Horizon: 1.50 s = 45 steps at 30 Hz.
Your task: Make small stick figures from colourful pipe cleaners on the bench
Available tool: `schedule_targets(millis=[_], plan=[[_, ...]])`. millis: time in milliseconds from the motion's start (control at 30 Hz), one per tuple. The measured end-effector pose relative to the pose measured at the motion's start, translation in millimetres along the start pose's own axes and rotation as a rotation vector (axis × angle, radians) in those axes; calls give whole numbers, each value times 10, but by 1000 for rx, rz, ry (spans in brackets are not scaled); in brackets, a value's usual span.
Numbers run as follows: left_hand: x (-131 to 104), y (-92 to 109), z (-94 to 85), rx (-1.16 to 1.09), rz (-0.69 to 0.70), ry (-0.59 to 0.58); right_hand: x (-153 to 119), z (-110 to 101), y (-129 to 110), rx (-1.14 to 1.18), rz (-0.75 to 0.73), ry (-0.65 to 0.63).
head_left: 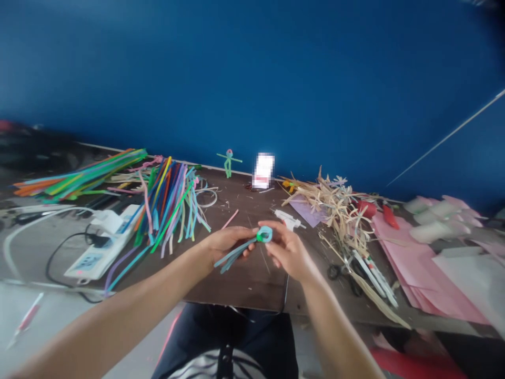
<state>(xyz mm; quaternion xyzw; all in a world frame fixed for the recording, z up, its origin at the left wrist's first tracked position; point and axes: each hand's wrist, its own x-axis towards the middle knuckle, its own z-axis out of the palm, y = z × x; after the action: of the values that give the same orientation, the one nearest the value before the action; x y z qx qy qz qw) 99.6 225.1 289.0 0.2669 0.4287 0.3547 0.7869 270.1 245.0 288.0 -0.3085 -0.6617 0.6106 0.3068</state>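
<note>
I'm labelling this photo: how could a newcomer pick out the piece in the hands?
Below the blue wall is a dark brown table. Over its front middle, between the left hand and right hand, is a bundle of blue pipe cleaners. Unlike the loose pipe cleaners lying on the left, it has a bright green band and a round light-blue loop at one end.

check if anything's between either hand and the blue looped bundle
Nothing visible stands in the way: the left hand holds the blue looped bundle, and the right hand is right at its loop.
</note>
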Motion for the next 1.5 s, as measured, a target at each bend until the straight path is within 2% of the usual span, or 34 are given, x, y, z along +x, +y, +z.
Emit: schedule_targets(millis=[100,233,300,433,567,667,800,900,1033,1267,1500], plan=[[13,4,-7,-57,-51,-10,23,-7,-37,47,5,-8],[16,21,0,-19,-3,-17,56,-27,-60,63,-2,5],[3,52,-9,76,48,-8,75,-44,-55,58,2,15],[-51,123,-93,465,285,60,119,-77,-26,77,23,64],[-126,81,-134,730,520,262,159,-83,13,106,54,97],[-142,-30,-55,860,712,362,177,-59,35,115,73,116],[-50,-159,83,976,831,398,179,-9,20,128,89,122],[38,-189,132,938,871,444,176,17,-5,155,97,138],[81,-173,144,863,849,523,173,30,-1,139,81,154],[58,-162,120,843,852,567,119,60,41,-95,27,277],[67,-179,121,812,841,566,99,77,30,-142,9,294]])
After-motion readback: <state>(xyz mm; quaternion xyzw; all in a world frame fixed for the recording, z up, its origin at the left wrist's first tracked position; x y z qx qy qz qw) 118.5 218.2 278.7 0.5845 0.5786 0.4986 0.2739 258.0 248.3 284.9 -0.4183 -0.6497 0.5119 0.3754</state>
